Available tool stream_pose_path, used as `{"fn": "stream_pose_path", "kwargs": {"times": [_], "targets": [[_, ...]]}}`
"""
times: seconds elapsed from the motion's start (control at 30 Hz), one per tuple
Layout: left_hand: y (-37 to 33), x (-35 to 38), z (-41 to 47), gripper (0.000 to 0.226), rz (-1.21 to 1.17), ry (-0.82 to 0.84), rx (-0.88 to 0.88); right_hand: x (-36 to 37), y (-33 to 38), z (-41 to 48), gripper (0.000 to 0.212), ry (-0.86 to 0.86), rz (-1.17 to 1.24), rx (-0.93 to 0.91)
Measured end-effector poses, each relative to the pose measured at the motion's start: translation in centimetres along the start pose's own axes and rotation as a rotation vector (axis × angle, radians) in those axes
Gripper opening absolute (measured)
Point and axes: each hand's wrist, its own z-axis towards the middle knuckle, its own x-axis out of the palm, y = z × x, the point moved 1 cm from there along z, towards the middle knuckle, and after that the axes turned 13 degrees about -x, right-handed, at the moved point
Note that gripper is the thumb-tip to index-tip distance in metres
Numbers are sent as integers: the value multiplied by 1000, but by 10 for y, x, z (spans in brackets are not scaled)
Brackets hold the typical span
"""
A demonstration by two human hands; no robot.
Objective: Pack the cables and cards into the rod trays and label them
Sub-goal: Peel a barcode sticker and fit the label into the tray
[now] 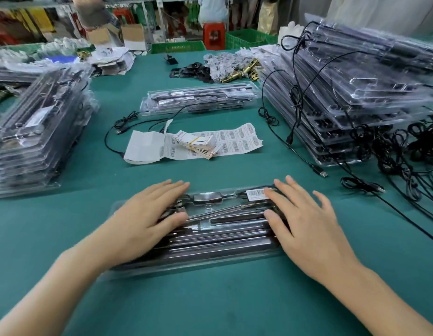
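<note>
A clear plastic rod tray [218, 241] lies in front of me on the green table, holding dark rods and a coiled cable. A white barcode label [256, 193] sticks near its far right corner. My left hand [147, 219] presses flat on the tray's left part with straight fingers. My right hand [305, 219] presses flat on its right part, fingertips beside the label. A sheet of barcode labels [237, 139] and a banded bundle of cards [198, 144] lie further back. Loose black cables [390, 151] pile up at the right.
Stacks of packed trays stand at the left [38, 132] and at the right [356, 93]. Two more trays [198, 98] lie mid-table with a cable [123, 127] trailing from them. Brass parts [244, 71] and green crates [179, 47] sit at the back.
</note>
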Motion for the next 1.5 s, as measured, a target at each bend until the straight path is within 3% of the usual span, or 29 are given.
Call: {"fn": "stream_pose_path", "kwargs": {"times": [0.07, 0.17, 0.23, 0.33, 0.47, 0.63, 0.8, 0.97, 1.1, 1.23, 1.37, 1.5], "targets": [[23, -16, -5, 95, 35, 45, -93, -6, -8, 6, 58, -50, 125, 54], [45, -31, -13, 108, 45, 209, -173, -14, -27, 14, 73, 50, 113, 127], [49, -34, -15, 105, 48, 206, -161, -17, -34, 18, 88, 140, 55, 148], [46, -36, -12, 102, 72, 172, -156, -21, -39, 25, 92, 124, 5, 165], [47, -42, -8, 101, -5, 270, -196, -21, -40, 37, 94, 136, 178, 196], [54, -44, -8, 84, -59, 273, -220, -23, -42, 55, 104, 221, 235, 171], [52, -37, -18, 88, -70, 198, -229, -27, -41, 68, 100, 293, 101, 110], [54, -18, -46, 83, 27, -27, -189, -23, -8, 81, 76, 175, 105, -226], [63, 8, -67, 68, -71, -54, -188, 5, 30, 82, 71, 299, 136, -411], [69, 10, -65, 64, -59, 14, -193, 26, 32, 76, 75, 329, 48, -416], [70, 8, -65, 75, -80, 57, -196, 26, 33, 75, 73, 290, 30, -423], [70, -1, -62, 83, 101, 12, -234, 18, 32, 78, 74, 257, 47, -433]]}}
